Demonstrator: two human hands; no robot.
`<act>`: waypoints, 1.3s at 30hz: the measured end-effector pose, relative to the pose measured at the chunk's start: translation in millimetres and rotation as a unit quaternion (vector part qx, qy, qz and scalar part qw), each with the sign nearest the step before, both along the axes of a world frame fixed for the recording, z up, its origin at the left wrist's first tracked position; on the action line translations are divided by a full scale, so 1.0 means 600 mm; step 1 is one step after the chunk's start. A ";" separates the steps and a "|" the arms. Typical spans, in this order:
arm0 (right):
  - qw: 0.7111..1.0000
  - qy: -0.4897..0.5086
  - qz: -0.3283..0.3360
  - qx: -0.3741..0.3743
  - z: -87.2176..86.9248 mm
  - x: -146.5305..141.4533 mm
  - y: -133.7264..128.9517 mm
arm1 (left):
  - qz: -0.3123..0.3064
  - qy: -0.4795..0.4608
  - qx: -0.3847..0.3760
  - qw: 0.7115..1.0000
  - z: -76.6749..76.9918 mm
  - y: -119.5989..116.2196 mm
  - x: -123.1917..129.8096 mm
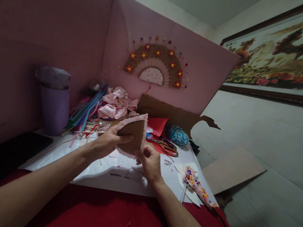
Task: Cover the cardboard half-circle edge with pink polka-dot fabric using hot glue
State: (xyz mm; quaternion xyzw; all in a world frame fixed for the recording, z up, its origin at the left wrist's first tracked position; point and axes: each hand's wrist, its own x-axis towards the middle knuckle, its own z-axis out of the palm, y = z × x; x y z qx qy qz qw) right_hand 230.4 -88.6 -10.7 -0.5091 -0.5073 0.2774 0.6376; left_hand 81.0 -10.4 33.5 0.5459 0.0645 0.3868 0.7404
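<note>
Between both hands, above the white sheet, is a brown cardboard semicircle (132, 138) edged with pink dotted fabric (143, 118). Its bare brown side faces me. My left hand (110, 143) grips its left side, the thumb lying across the cardboard. My right hand (149, 163) pinches the lower right edge and the fabric there. The fingers behind the piece are hidden.
Crumpled pink dotted fabric (117, 103), pipe cleaners (86, 106) and blue yarn (179, 135) lie behind. A purple tumbler (54, 103) stands left. A flower-patterned glue gun (199, 188) rests right, its cord trailing. A decorated cardboard arch (158, 51) hangs on the pink panel (203, 68).
</note>
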 end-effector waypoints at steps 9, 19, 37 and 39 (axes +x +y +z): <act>1.000 -0.025 -0.011 -0.013 -0.003 0.000 0.001 | -0.023 0.016 -0.014 0.999 0.004 0.000 -0.004; 0.981 -0.133 -0.116 0.081 0.007 0.003 -0.008 | -0.036 0.030 -0.033 0.998 -0.004 0.007 -0.004; 0.969 -0.106 -0.162 0.153 0.031 0.000 -0.019 | -0.129 0.106 -0.066 0.984 -0.029 -0.010 0.007; 0.964 -0.122 -0.180 0.152 0.030 0.000 -0.020 | -0.128 0.103 -0.067 0.984 -0.030 -0.011 0.009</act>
